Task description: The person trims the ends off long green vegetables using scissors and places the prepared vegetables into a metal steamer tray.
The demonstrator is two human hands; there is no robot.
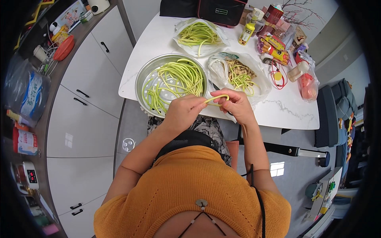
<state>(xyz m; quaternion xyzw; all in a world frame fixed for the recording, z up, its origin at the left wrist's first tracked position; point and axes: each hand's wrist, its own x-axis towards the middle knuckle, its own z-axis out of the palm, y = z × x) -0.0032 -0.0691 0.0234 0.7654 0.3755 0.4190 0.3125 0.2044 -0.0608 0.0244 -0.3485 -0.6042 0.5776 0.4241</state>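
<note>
Over the near edge of the table, my left hand (pixel 182 112) pinches a long yellow-green stem (pixel 216 97), which looks like a garlic scape. My right hand (pixel 238 105) grips the same stem where it bends back in a loop. Just beyond my left hand stands a round metal strainer pan (pixel 139 81), holding long stems (pixel 184 77) on one side and short cut pieces (pixel 155 97) on the other. Past my right hand lies an open white plastic bag (pixel 260 75) with brownish trimmings (pixel 240 71) and green scraps. A slim dark object (pixel 214 86) shows partly behind my fingers.
Another plastic bag (pixel 179 43) full of long stems (pixel 200 33) lies at the back. To the right are a yellow bottle (pixel 247 33), snack packets (pixel 274 47), a red cord (pixel 281 83) and a bag of red fruit (pixel 307 88). White cabinets (pixel 85 123) line my left.
</note>
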